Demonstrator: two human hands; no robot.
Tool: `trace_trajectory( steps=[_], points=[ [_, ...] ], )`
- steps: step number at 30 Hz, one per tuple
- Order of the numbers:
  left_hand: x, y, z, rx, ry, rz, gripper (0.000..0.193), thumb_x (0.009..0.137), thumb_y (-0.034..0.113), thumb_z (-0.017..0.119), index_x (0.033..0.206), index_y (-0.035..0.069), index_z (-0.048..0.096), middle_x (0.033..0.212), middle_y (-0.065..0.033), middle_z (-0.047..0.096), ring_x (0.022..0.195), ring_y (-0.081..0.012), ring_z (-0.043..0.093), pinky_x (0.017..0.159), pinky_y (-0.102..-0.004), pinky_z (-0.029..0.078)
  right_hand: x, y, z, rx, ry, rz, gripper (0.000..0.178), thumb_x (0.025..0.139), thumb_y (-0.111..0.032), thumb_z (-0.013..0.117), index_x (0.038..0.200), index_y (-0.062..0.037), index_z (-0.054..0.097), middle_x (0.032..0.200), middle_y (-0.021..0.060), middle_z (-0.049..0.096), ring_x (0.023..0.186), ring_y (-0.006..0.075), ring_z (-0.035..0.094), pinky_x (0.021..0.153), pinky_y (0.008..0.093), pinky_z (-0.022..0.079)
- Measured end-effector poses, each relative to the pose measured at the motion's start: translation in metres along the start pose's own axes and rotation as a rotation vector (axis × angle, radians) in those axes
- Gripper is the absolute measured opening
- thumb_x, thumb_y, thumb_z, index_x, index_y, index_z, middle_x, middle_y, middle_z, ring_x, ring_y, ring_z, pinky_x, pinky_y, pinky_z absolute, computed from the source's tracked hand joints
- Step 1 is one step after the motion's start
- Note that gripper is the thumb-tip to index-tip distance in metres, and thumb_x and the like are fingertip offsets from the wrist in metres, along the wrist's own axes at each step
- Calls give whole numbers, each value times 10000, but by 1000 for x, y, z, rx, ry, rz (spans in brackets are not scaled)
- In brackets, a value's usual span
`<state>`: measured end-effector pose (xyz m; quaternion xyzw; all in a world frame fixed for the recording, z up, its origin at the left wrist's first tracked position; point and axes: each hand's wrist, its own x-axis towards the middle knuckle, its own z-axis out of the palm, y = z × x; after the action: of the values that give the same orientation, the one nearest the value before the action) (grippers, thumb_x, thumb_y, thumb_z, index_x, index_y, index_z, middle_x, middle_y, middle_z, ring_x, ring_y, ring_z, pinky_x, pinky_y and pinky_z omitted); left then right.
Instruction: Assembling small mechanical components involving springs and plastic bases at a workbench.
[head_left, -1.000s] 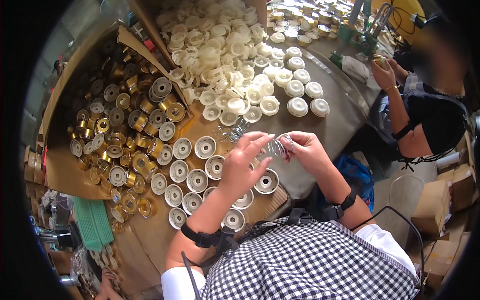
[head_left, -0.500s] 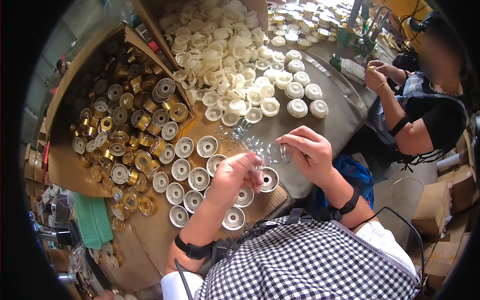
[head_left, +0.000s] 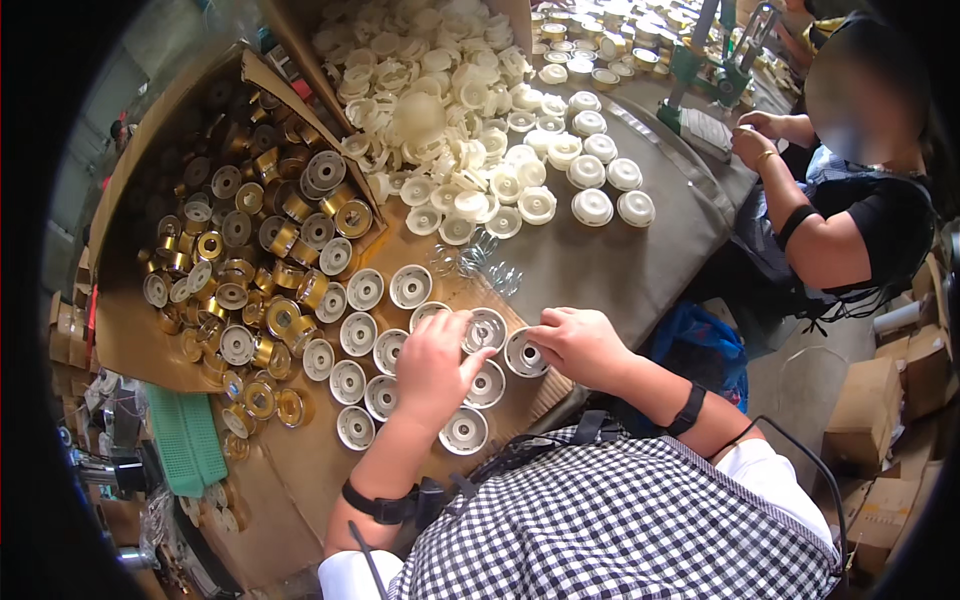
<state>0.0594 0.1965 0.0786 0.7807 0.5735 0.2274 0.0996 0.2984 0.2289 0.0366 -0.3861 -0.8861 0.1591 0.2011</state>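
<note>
My left hand [head_left: 432, 362] lies over the rows of white round cups, its thumb and fingers apart at the near side of one cup [head_left: 489, 332]. Thin wire rings, like a coil spring, show inside that cup. My right hand [head_left: 588, 347] is closed, its fingertips down at the rim of the rightmost cup [head_left: 520, 360]; what they pinch is hidden. Several more white cups [head_left: 388, 350] stand open side up on the cardboard. Beyond my hands lies a small heap of loose metal coil springs [head_left: 478, 255].
A cardboard box [head_left: 130, 330] of gold-and-white round parts stands at left. Translucent white plastic pieces [head_left: 430, 90] are piled at the back, with assembled white caps [head_left: 592, 207] beside them. A green basket [head_left: 188, 440] sits front left. A co-worker [head_left: 850, 235] works at right near a green press [head_left: 700, 70].
Both hands have come down from above the springs to the cups. My left hand has let go of a spring, and wire rings now show in a cup. My right hand moved toward me.
</note>
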Motion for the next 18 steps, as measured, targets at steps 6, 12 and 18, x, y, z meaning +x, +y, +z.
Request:
trace_trajectory(
  steps=[6,12,18],
  points=[
    [0,-18,31,213,-41,14,530,786,376,846,1183,54,705,988,-120,641,949,-332,631,852,-453,507,15,6,-2,219,-17,23,176,852,-177,780,1007,-98,754,885,79,653,724,276,675,660,398,556],
    [14,-10,21,51,30,-103,575,810,407,837,1229,44,683,1072,-125,649,1030,-344,643,895,-449,512,53,49,11,336,172,223,220,851,-86,751,1070,-98,741,954,99,661,834,313,697,772,433,568],
    [48,-21,29,-20,45,5,591,823,272,839,1334,59,633,1160,-130,658,1087,-341,635,939,-448,516,72,67,36,431,286,196,146,880,16,700,1006,-37,752,922,117,703,813,254,715,754,370,588]
  ],
)
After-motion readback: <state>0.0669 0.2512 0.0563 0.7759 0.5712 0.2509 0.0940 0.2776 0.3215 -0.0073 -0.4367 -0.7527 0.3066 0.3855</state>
